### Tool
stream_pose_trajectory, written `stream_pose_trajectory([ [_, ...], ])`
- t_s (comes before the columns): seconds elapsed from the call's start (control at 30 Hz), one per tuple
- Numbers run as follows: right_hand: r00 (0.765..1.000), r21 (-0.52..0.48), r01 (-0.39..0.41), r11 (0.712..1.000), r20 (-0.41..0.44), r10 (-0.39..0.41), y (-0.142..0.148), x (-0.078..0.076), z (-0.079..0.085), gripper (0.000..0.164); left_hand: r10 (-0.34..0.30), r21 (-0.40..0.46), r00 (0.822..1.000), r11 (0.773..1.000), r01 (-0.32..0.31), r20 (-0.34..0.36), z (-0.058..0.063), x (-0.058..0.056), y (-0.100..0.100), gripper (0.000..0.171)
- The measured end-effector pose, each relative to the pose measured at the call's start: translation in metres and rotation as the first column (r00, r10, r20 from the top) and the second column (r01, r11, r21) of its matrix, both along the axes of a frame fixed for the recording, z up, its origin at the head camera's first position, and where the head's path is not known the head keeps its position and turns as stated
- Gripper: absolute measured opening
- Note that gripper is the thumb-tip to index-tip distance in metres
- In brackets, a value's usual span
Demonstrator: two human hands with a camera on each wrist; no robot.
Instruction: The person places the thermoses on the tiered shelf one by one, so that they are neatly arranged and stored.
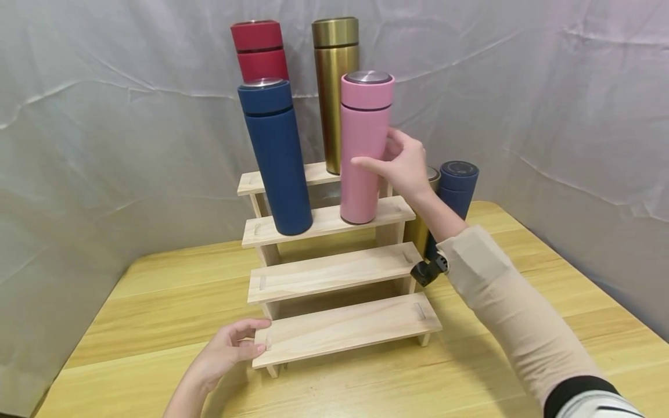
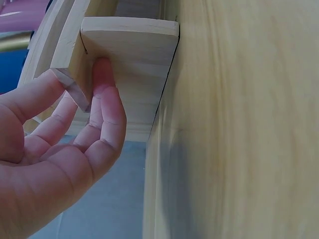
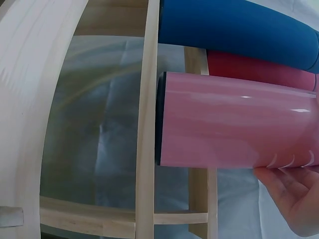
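Note:
A pink thermos bottle (image 1: 366, 133) stands upright on the second step from the top of a stepped wooden rack (image 1: 334, 273). My right hand (image 1: 405, 162) holds its right side, thumb across the front and fingers partly hidden behind. In the right wrist view the bottle's base (image 3: 160, 119) meets the step's board. My left hand (image 1: 230, 351) grips the left end of the lowest step; the left wrist view has the thumb on the board's edge and fingers (image 2: 112, 109) curled beneath. Left of the pink bottle, a blue thermos (image 1: 277, 157) shares its step.
Red (image 1: 258, 52) and gold (image 1: 337, 98) thermoses stand behind on the top step. A dark blue thermos (image 1: 459, 188) and another gold one (image 1: 420, 232) are right of the rack, partly behind my right arm. Grey cloth (image 1: 130, 145) hangs behind the wood-grain table (image 1: 157, 307).

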State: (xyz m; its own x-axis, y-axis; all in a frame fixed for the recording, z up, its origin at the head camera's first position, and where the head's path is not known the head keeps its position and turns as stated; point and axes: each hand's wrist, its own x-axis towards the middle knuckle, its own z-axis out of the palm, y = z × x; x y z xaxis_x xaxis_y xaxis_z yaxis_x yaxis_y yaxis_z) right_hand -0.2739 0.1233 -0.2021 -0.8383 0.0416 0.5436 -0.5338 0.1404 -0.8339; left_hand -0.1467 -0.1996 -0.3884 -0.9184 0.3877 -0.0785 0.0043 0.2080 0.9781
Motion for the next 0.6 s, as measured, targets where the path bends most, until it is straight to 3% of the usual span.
stream_pose_trajectory([
  [0.3, 1.0, 0.041, -0.02, 0.999, 0.007, 0.02, -0.0047, -0.0039, -0.0015, 0.064, -0.002, -0.004, 1.0, 1.0, 0.002, 0.005, 0.0, 0.0, -0.0002, 0.05],
  [0.6, 0.993, 0.013, -0.113, 0.993, -0.025, 0.113, -0.0069, -0.0067, -0.0033, 0.066, -0.007, -0.004, 1.0, 1.0, 0.007, 0.004, 0.0004, 0.0007, 0.0002, 0.05],
])
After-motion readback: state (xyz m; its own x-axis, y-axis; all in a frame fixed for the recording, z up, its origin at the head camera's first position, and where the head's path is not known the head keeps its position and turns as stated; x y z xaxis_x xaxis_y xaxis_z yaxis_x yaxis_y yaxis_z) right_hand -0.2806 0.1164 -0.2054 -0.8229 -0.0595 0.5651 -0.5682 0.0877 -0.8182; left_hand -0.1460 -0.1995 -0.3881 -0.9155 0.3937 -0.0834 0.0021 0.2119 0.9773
